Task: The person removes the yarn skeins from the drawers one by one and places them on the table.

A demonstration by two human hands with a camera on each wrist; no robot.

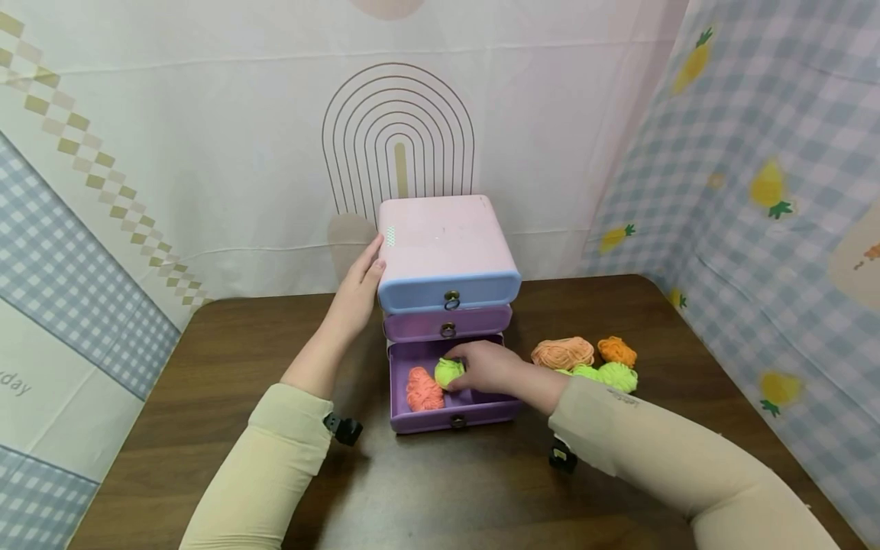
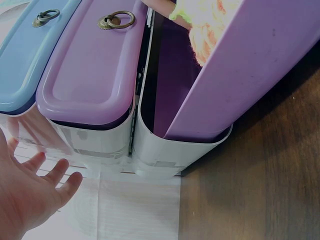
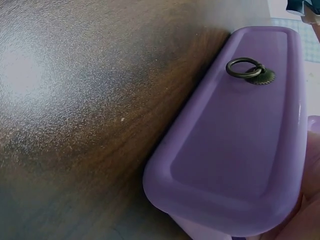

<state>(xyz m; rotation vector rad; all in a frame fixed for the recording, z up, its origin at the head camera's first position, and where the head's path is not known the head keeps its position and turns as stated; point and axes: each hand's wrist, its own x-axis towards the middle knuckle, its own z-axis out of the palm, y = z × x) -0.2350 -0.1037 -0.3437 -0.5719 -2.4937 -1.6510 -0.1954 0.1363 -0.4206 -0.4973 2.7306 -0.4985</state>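
A small drawer cabinet (image 1: 440,237) with a pink top stands on the table. My left hand (image 1: 357,294) rests against its left side; in the left wrist view that hand's (image 2: 35,195) fingers are spread and relaxed. The bottom purple drawer (image 1: 419,422) is pulled out. Inside it lies a coral yarn bundle (image 1: 424,389). Reaching over the drawer's right side, my right hand (image 1: 491,367) pinches a yellow-green yarn ball (image 1: 448,373) between thumb and fingers, beside the coral bundle. In the right wrist view the drawer front (image 3: 235,145) hides most of that hand.
Right of the cabinet lie a peach yarn bundle (image 1: 564,353), an orange yarn ball (image 1: 616,351) and yellow-green yarn (image 1: 619,376), partly behind my right forearm. Above the pulled-out drawer, the blue drawer (image 1: 412,296) and middle purple drawer (image 1: 412,327) are closed. A cloth backdrop (image 1: 241,153) hangs behind the table.
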